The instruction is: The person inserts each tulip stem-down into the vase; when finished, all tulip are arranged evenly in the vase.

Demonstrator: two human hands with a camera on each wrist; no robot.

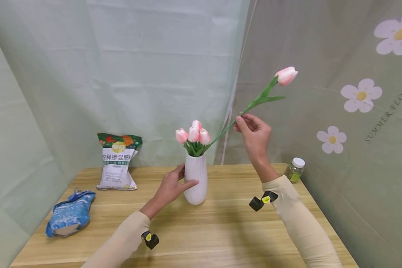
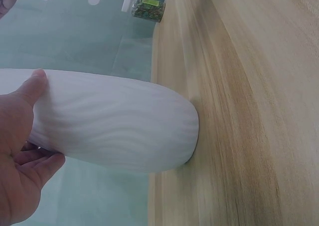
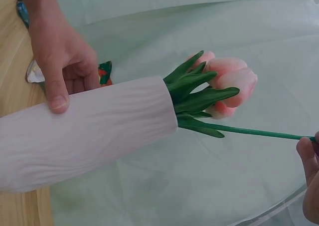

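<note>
A white ribbed vase (image 1: 195, 182) stands upright on the wooden table, with several pink-and-white tulips (image 1: 193, 134) and their green leaves at its mouth. My left hand (image 1: 171, 188) holds the vase from the left, thumb across its front and fingers behind. Up and to the right, my right hand (image 1: 254, 136) pinches the green stem of a single tulip (image 1: 287, 76) between thumb and fingers. That stem slants down to the vase's rim; in the right wrist view its lower end meets the leaves there, and whether it is inside cannot be told.
On the wooden table (image 1: 227, 223), a white-and-green printed bag (image 1: 118, 163) stands at the back left. In front of it lies a crumpled blue package (image 1: 70, 214). A small jar with a white lid (image 1: 294, 170) is at the back right. Fabric sheets (image 1: 164, 74) hang behind the table.
</note>
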